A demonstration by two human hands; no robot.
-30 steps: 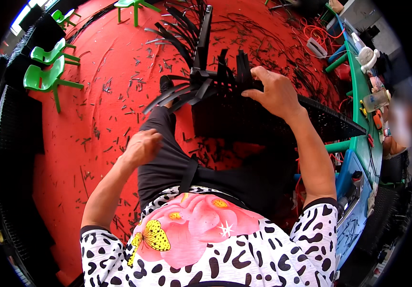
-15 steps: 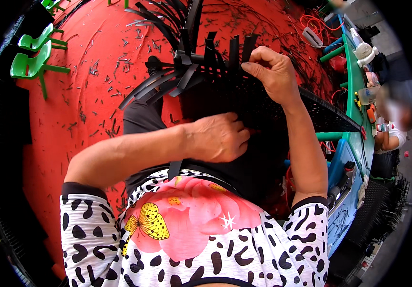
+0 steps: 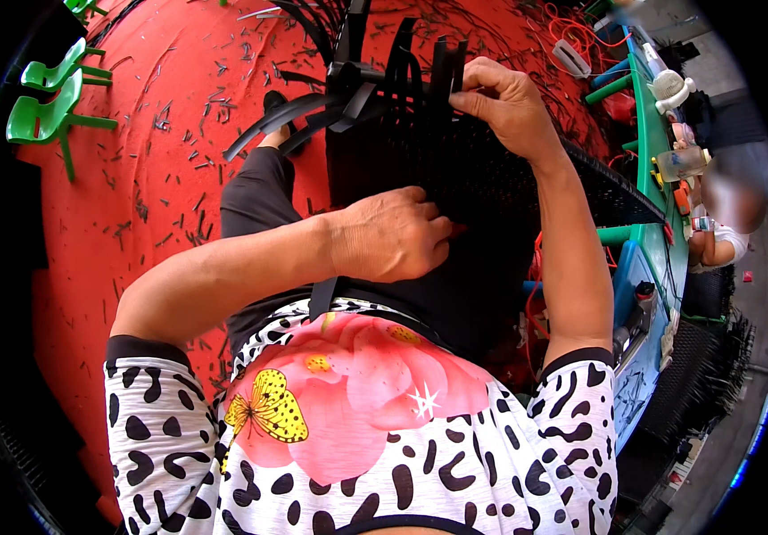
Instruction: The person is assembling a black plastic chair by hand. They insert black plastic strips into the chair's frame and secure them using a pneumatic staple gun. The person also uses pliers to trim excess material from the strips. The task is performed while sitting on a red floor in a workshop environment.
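We'd call this a small workshop, and a pretty messy one tbh. Short dark scraps (image 3: pixel 163 116) are scattered all over the red floor (image 3: pixel 90 312), and there's a black panel (image 3: pixel 611 185) with loose black strips (image 3: pixel 437 71) poking up by it. More bristly black pieces (image 3: pixel 692 379) sit off to the right. We also spot a long green table (image 3: pixel 646 169) cluttered with stuff like a clear jar (image 3: pixel 680 164), with another person (image 3: pixel 721 245) beside it. Plain little green chairs (image 3: pixel 45 118), too.
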